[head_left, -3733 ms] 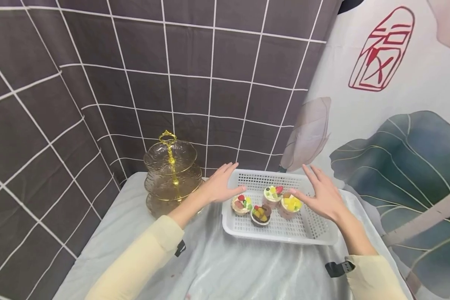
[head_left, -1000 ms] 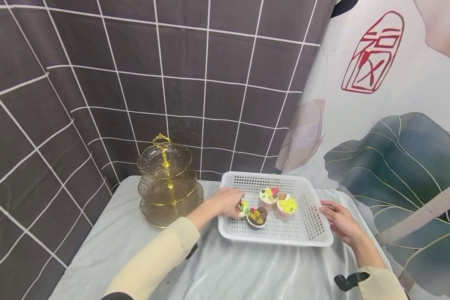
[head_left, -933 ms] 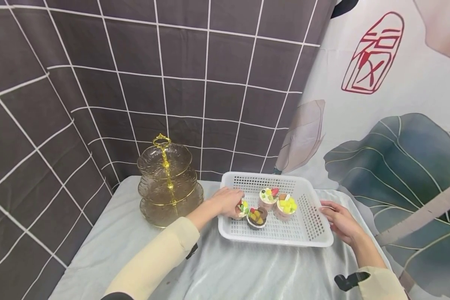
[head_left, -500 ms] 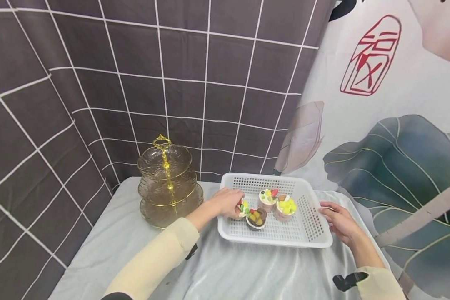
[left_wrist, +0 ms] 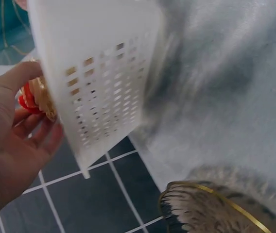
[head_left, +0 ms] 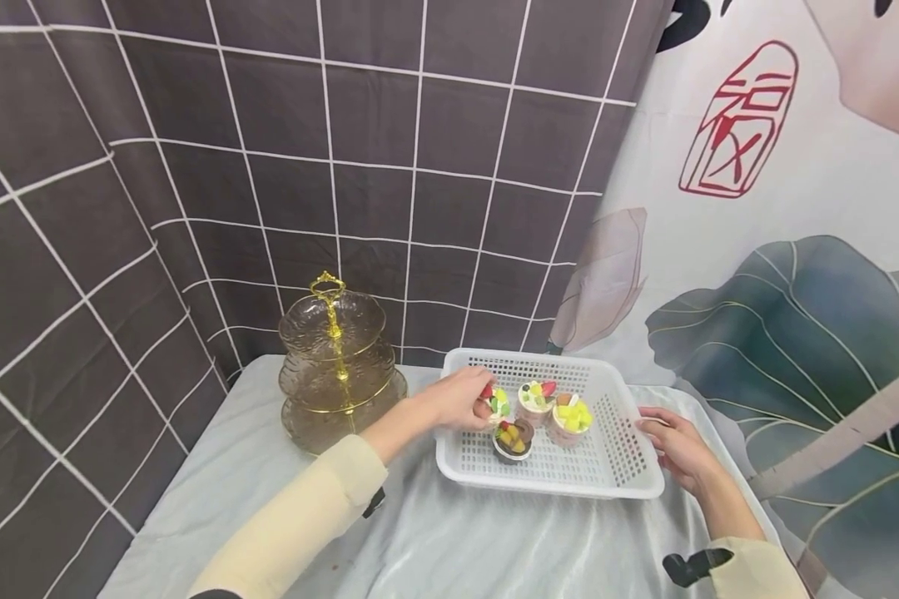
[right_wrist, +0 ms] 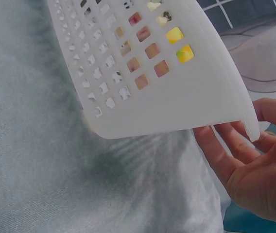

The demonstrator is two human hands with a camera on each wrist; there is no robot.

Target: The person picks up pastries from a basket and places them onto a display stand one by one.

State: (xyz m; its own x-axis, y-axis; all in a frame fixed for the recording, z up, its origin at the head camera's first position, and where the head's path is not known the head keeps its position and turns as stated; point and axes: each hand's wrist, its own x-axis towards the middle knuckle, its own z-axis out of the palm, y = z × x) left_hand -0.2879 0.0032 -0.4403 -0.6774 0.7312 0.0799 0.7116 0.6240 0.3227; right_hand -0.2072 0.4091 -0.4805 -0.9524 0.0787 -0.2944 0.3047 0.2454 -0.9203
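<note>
My left hand (head_left: 457,399) pinches a small fruit tart (head_left: 499,403) by its side, inside the left end of a white perforated plastic basket (head_left: 547,484). In the left wrist view the tart (left_wrist: 42,94) shows red fruit and a tan crust between thumb and fingers. My right hand (head_left: 677,449) holds the basket's right rim, thumb over the edge and fingers outside, below it. Also in the basket are a chocolate dessert cup (head_left: 513,441), a strawberry-topped dessert cup (head_left: 534,403) and a dessert cup with yellow cubes (head_left: 572,418).
A three-tier smoky glass stand (head_left: 337,374) with a gold handle stands left of the basket. Both rest on a table with a pale grey cloth (head_left: 434,541). Dark gridded cloth (head_left: 367,200) hangs behind, with a printed curtain (head_left: 779,333) at the right.
Both hands were raised over the basket earlier. The left then took hold of the fruit tart, and the right went to the basket's right rim. Just now the tart has lifted slightly, moving right.
</note>
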